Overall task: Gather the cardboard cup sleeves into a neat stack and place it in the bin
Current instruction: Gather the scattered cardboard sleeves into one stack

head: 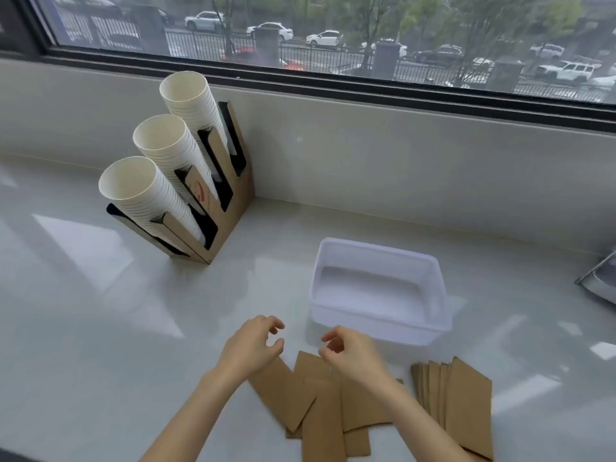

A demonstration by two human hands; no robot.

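Cardboard cup sleeves lie flat on the counter (83, 311) in 2 groups, near the front edge of view. Loose sleeves (320, 405) at centre: several overlapping, long axes mostly running front-to-back, the leftmost one angled w/ its far end tipped left. Fanned stack (466, 408) to the right, apart from the loose ones, sheets offset sideways, long axis front-to-back, far ends leaning slightly left; its near end reaches the bottom of view.

Left hand (251, 345) over the far-left corner of the loose group, fingers curled, grip part spread, pinching nothing. Right hand (348, 348) over the far ends of the loose group, fingers curled inward, thumb & fingertips close but nothing seen between them. Can't tell if either touches cardboard.

White bin (378, 323) sits just beyond the right hand, open top, empty, long side running left-right, near wall close to the sleeves' far ends.

Open counter to the left & between bin and cup holder (213, 235), which stands further back-left w/ 3 tilted cup stacks (156, 155). Window ledge wall (400, 155) behind. Metal item (600, 281) at right edge, cut off.
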